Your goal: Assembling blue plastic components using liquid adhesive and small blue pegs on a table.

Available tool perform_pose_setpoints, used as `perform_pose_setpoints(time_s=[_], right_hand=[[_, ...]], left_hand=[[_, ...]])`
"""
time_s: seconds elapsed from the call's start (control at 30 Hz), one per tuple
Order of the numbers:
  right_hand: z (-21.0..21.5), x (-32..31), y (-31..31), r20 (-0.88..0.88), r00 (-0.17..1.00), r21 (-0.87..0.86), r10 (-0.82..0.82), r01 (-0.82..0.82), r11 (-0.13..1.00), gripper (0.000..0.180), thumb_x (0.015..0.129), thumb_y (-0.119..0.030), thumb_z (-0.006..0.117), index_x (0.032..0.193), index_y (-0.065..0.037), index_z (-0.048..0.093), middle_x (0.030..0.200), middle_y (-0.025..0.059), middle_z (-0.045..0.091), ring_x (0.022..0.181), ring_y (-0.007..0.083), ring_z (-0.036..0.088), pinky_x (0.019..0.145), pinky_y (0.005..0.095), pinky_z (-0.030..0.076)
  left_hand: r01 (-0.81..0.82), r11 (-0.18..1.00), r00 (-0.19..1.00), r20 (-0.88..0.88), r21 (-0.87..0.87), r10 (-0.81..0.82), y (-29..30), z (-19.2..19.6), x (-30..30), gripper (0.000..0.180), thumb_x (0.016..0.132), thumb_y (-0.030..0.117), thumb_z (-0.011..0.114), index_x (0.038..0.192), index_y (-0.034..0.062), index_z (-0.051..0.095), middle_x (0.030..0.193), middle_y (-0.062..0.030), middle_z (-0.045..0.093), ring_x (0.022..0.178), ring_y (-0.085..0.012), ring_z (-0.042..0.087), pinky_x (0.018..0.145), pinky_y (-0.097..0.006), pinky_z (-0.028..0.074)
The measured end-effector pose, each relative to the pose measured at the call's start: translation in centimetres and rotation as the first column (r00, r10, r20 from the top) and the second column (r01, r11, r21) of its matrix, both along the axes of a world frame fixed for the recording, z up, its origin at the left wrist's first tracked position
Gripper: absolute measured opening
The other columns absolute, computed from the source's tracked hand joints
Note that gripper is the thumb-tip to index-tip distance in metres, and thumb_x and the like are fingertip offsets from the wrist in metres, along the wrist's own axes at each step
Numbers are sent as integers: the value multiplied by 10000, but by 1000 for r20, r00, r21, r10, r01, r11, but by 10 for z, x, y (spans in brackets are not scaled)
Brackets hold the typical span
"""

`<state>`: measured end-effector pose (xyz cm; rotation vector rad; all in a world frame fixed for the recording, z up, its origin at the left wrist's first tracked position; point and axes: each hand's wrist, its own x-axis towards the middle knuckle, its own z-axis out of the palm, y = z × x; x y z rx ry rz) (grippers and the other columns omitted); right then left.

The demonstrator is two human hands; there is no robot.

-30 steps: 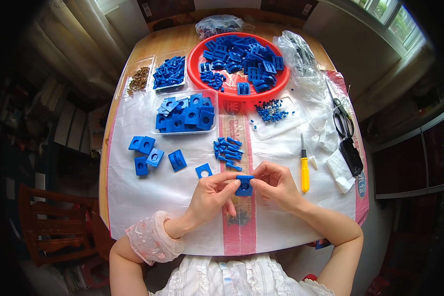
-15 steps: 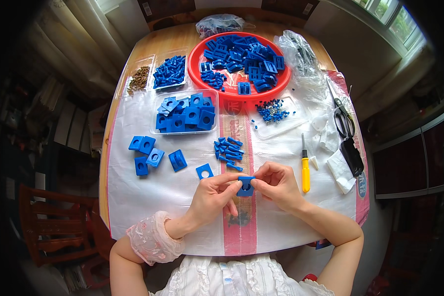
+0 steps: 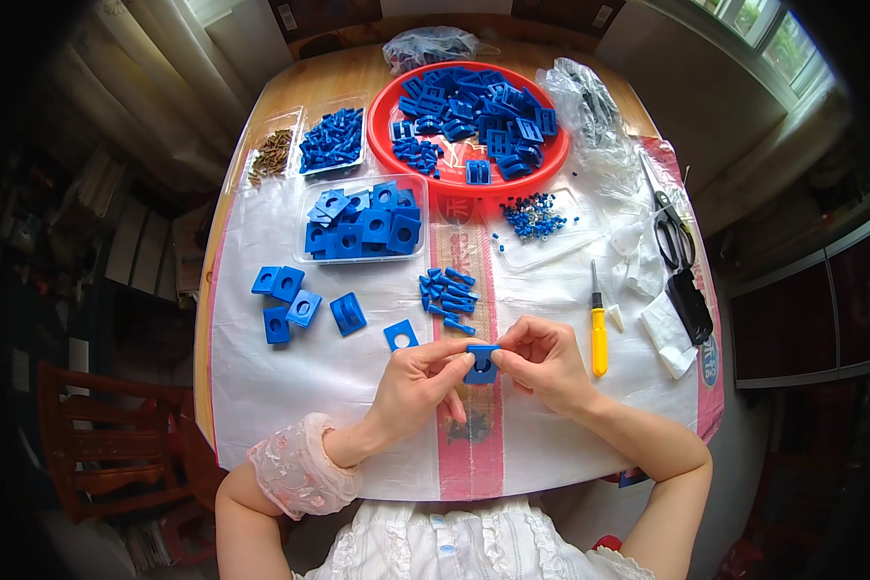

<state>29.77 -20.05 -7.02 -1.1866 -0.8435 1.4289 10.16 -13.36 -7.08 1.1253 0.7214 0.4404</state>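
Blue block [image 3: 481, 374] pinched by left grip [image 3: 414, 389], right grip [image 3: 543, 365]; white sheet [image 3: 300, 396] over wooden table [image 3: 343, 72]; window [image 3: 786, 48] far right.

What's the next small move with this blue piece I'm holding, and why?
I'd probably squeeze the blue piece evenly along its upper edge: the left hand and right hand pinch it near opposite upper corners, so pressure could be balanced.

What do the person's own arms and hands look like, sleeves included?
The left hand and right hand are both gloveless. A bunched, pale pink, patterned sleeve cover rings the left forearm; the right forearm is bare. The white top has ruffles.
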Motion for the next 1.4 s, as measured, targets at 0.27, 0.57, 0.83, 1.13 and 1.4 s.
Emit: perform_pose_setpoints(time_s=[0.27, 0.57, 0.83, 1.13, 1.4], right_hand=[[-2, -1, -1, 7, 1000, 15, 7, -7, 1000, 85, 888, -15, 657, 857, -7, 578, 712, 15, 622, 511, 21, 518, 397, 190, 355], [-1, 0, 0, 12, 1000, 3, 19, -19, 1000, 101, 884, -41, 672, 853, -24, 578, 725, -12, 614, 568, -1, 525, 445, 172, 358], [-1, 1, 0, 1, 1000, -3, 26, -26, 1000, 97, 884, -36, 668, 855, -28, 575, 738, -22, 610, 586, -7, 529, 457, 165, 360], [-1, 2, 0, -37, 999, -14, 39, -39, 999, 96, 885, -25, 660, 857, -27, 568, 727, -13, 609, 564, 0, 528, 435, 170, 354], [-1, 2, 0, -18, 1000, 2, 25, -25, 1000, 108, 882, -20, 660, 858, -26, 555, 712, -3, 602, 536, 6, 514, 423, 176, 346]], left_hand=[[-3, 1000, 1000, -1, -16, 3, 0, 1, 0, 320, 975, 173, 564, 1233, -11, 606, 862, -73, 707, 500, -111, 641, 395, -200, 469], [68, 997, 997, 34, -33, -66, 4, -2, -1, 333, 992, 201, 545, 1242, -17, 573, 805, -94, 718, 476, -114, 634, 394, -198, 464], [80, 996, 996, 43, -36, -78, 4, 1, -1, 303, 997, 209, 536, 1202, -11, 574, 811, -97, 717, 473, -115, 634, 400, -191, 462], [81, 996, 996, 41, -33, -80, 4, 0, -2, 290, 996, 205, 534, 1195, -3, 568, 812, -90, 715, 481, -115, 636, 404, -195, 466], [85, 996, 996, 35, -31, -84, 3, 2, -1, 287, 978, 172, 562, 1204, -6, 559, 826, -79, 709, 499, -106, 636, 432, -189, 471]])
